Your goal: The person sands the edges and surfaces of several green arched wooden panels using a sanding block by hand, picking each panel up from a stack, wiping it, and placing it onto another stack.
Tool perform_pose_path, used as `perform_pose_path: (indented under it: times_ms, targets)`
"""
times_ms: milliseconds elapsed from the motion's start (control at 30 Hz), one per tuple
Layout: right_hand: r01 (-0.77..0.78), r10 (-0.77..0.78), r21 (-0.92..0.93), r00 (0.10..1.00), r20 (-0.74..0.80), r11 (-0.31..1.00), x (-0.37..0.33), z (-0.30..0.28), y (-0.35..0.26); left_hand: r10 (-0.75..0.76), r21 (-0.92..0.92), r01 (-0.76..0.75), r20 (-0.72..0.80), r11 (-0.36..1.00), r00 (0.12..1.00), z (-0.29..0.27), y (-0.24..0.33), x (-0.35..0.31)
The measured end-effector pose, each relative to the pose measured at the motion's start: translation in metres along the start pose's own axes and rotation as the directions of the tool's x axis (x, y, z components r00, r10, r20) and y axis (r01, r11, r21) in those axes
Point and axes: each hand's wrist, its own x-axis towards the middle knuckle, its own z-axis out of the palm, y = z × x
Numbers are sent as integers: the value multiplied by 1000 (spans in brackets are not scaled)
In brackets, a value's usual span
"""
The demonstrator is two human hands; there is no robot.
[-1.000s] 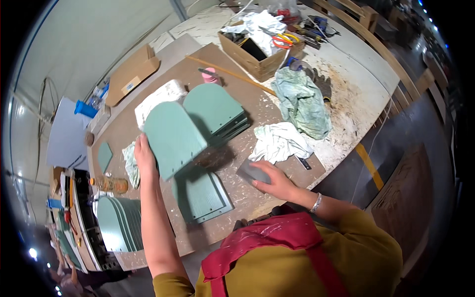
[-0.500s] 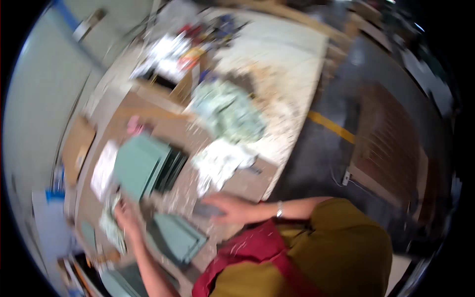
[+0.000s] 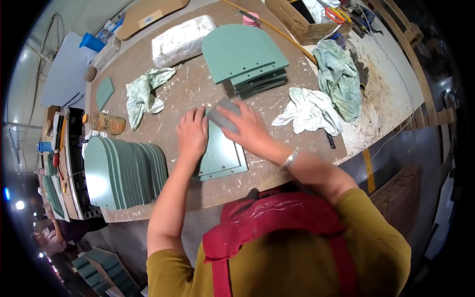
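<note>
A pale green painted panel [image 3: 220,153] with small holes along its near edge lies flat on the brown worktable in front of me. My left hand [image 3: 193,136] rests along its left side, fingers stretched forward and nothing visibly gripped. In my right hand [image 3: 251,129] is a grey sanding block [image 3: 225,112], held against the panel's far part, which the hands partly cover. Just beyond stands a stack of similar round-topped green panels [image 3: 242,52]. Another row of green panels [image 3: 126,173] stands on edge at the left.
A jar [image 3: 106,123] lies on its side behind the left row. Crumpled cloths [image 3: 141,96] sit at the left; a white cloth [image 3: 311,110] and a greenish cloth [image 3: 339,79] lie right. A white wrapped bundle [image 3: 183,39] is at the back. A dark knife [image 3: 330,140] lies near the right edge.
My view has swung round and steadied. My left hand has left the cloth and come to the panel's left side. My right hand has brought the sanding block from the tabletop onto the panel.
</note>
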Motion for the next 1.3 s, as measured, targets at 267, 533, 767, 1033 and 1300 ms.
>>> perform_pose_path:
  times_ms: [267, 533, 767, 1033, 1300]
  targets:
    - [21, -20, -21, 999, 31, 1000, -41, 2, -16, -30, -3, 30, -22, 1000, 999, 2, 1, -1]
    - [27, -43, 153, 994, 102, 988, -95, -16, -36, -53, -23, 52, -81, 998, 995, 6, -2, -3]
    - [-112, 112, 17, 993, -20, 994, -28, -3, -31, -37, -30, 34, -94, 999, 995, 11, -5, -2]
    - [-135, 136, -36, 990, 28, 990, -57, -13, -49, 18, -14, -19, -95, 1000, 995, 9, -4, -5]
    - [-292, 301, -103, 950, 88, 951, 14, -45, -38, 217, -369, -256, -144, 893, 965, -9, -3, -55]
